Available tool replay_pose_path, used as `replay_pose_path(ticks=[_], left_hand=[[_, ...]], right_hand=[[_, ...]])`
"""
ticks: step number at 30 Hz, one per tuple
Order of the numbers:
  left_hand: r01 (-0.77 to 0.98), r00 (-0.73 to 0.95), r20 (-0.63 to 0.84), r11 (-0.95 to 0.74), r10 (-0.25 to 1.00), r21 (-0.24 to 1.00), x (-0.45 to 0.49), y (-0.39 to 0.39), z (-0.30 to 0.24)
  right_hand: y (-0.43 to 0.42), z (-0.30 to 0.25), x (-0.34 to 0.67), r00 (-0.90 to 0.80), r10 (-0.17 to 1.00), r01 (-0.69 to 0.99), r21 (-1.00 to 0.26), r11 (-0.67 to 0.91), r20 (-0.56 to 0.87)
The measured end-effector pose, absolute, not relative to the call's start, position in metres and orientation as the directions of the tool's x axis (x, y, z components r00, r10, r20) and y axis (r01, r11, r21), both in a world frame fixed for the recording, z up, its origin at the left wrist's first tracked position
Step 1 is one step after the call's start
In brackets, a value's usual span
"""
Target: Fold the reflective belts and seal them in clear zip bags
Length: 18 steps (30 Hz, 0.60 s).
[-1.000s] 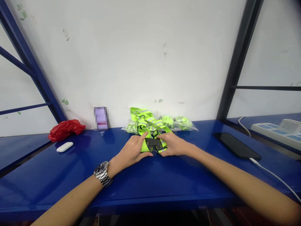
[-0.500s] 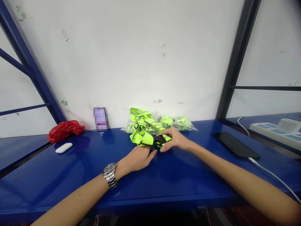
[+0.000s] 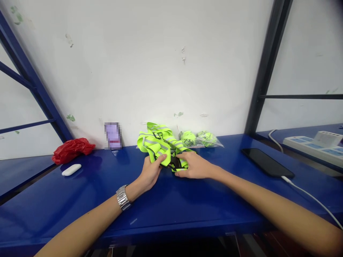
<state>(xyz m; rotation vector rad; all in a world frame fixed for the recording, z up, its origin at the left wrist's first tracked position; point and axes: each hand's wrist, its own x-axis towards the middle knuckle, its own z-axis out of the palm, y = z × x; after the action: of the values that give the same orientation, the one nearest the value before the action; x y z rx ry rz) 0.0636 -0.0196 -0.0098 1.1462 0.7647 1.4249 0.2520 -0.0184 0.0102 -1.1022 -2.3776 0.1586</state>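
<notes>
Two grips, left hand [image 3: 151,172], right hand [image 3: 193,165], clench a reflective vest [image 3: 155,145], open blue shelf [image 3: 80,210] to its front edge.

Bare left hand [image 3: 151,172] tilted up on its edge with fingers curled closed, bare right hand [image 3: 193,165] low and nearly flat with fingers bent forward just beside it, bare left forearm [image 3: 85,222] and bare right forearm [image 3: 268,202] angled inward from the lower corners.

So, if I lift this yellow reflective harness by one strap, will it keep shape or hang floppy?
The reflective harness is probably floppy: its bands fold and bunch around the left hand. It likely feels light, being thin fabric. The black buckle, its stiffest part, may swing.
</notes>
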Motion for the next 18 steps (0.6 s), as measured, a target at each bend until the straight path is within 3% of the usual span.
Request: replay_pose_path(ticks=[3,4,6,7,9,12,15,18], left_hand=[[-0.390,-0.053,0.240,-0.241,0.969,0.889,0.064,-0.015,-0.010],[-0.401,-0.067,0.242,-0.249,0.968,0.882,0.063,-0.014,-0.010],[-0.425,-0.075,0.239,-0.248,0.968,0.871,0.063,-0.014,-0.010],[-0.437,-0.073,0.238,-0.246,0.968,0.865,0.063,-0.014,-0.009],[-0.462,-0.067,0.244,-0.247,0.968,0.852,0.062,-0.016,-0.007],[-0.489,-0.053,0.252,-0.245,0.966,0.837,0.062,-0.019,-0.005],[-0.479,-0.013,0.230,-0.208,0.973,0.853,0.063,-0.022,-0.005],[-0.425,0.042,0.197,-0.161,0.979,0.891,0.066,-0.024,-0.009]], right_hand=[[-0.030,0.001,0.241,-0.470,0.497,0.624,-0.124,0.771,0.730],[-0.035,-0.001,0.237,-0.496,0.406,0.555,-0.078,0.828,0.768],[-0.044,-0.005,0.226,-0.633,0.310,0.357,-0.088,0.930,0.709],[-0.047,-0.008,0.221,-0.705,0.321,0.286,-0.162,0.945,0.632],[-0.048,-0.012,0.213,-0.741,0.458,0.308,-0.358,0.882,0.491],[-0.035,-0.016,0.211,-0.612,0.656,0.278,-0.657,0.701,0.441],[-0.016,-0.019,0.215,-0.423,0.826,-0.047,-0.919,0.392,0.374],[-0.006,-0.022,0.216,-0.264,0.930,-0.445,-0.888,0.117,0.255]])
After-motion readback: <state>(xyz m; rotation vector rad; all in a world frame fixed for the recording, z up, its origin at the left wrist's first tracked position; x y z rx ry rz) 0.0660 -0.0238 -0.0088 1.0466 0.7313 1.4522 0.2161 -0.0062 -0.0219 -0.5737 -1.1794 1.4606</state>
